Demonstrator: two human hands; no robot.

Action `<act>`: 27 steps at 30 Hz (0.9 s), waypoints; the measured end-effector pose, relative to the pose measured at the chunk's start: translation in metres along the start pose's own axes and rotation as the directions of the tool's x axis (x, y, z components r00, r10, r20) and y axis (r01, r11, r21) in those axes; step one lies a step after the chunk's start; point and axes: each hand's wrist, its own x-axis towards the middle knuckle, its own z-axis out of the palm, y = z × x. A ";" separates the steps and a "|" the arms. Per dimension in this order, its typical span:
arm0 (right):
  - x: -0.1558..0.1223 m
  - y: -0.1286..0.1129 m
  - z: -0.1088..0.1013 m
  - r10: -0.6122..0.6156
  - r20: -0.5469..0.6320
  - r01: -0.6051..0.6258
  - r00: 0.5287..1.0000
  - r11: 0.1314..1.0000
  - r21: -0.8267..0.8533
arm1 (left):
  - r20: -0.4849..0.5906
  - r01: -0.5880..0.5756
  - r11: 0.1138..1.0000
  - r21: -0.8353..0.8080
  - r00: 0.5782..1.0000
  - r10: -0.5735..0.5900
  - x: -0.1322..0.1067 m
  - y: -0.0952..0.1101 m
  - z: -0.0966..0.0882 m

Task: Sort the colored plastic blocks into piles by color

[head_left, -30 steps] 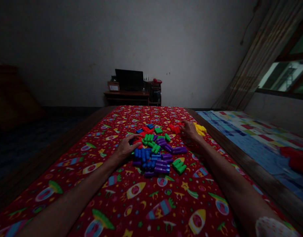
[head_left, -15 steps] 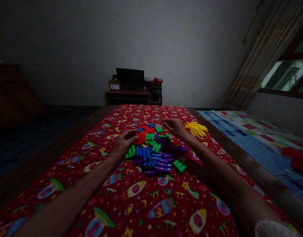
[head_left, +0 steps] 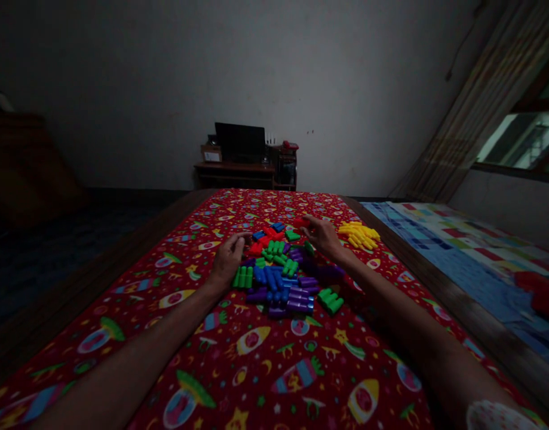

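Note:
A loose pile of plastic toy blocks, each shaped like joined tubes, lies on the red patterned cloth (head_left: 251,340). My right hand (head_left: 322,236) is at the far right of the pile, its thumb and fingers closed on a red block (head_left: 301,223). At the pile's left side, my left hand (head_left: 228,257) has its fingers loosely bent and apart, with nothing visible in them. Near it are green blocks (head_left: 242,277) and red blocks (head_left: 269,237). Blue blocks (head_left: 269,278) and purple blocks (head_left: 300,300) make up the near part, partly overlapping.
A separate heap of yellow blocks (head_left: 359,235) sits right of my right hand. One green block (head_left: 330,300) lies at the pile's near right. Beyond the cloth stands a desk with a monitor (head_left: 240,142). A bed with a patchwork cover (head_left: 453,239) is on the right.
A red block now shows at my right hand's fingertips, where none showed before. My left hand has drawn slightly away from the red blocks. The whole view has shifted a little.

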 end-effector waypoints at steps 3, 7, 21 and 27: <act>0.003 0.025 0.000 0.102 -0.028 -0.105 0.994 0.984 -0.143 | -0.126 0.019 0.996 0.087 0.992 -0.008 0.003 -0.007 -0.004; -0.004 0.044 0.008 0.127 0.034 -0.111 0.991 0.947 -0.302 | -0.154 0.082 0.994 0.074 0.986 -0.069 0.006 -0.010 -0.006; 0.032 -0.038 0.022 -0.232 0.289 0.279 0.929 0.951 -0.133 | -0.151 0.119 0.993 -0.017 0.981 -0.120 0.005 -0.013 -0.005; 0.040 -0.044 0.019 -0.132 0.298 0.203 0.945 0.954 -0.222 | -0.138 0.161 0.986 -0.043 0.976 -0.166 0.005 -0.009 -0.005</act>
